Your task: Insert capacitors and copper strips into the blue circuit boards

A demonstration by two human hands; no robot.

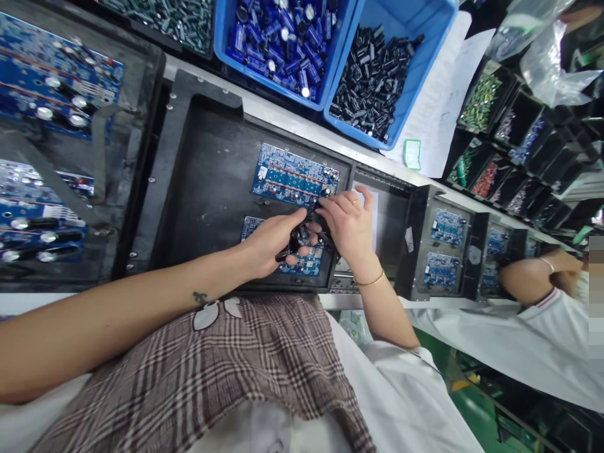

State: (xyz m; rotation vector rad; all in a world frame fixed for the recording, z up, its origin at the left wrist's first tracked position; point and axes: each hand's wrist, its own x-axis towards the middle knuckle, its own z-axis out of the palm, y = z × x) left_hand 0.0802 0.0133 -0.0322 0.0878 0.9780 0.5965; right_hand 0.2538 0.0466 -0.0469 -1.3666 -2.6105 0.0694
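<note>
My left hand [278, 242] is curled around several black cylindrical capacitors [298, 236], its thumb stretched toward the upper circuit board. Bent over the lower right corner of that blue circuit board [295, 176], my right hand [349, 223] has its fingertips pinched together. Whatever those fingertips hold is too small and hidden to make out. A second blue circuit board [306, 263] lies nearer to me, partly covered by my left hand. Both boards rest in a black tray [202, 182].
Beyond the tray stand a blue bin [325, 94] of blue capacitors and another blue bin [406, 107] of black ones. Populated boards [56, 226] lie in a carrier at left. At right are more carriers [418, 245], small parts bins [486, 170] and a co-worker's arm [528, 280].
</note>
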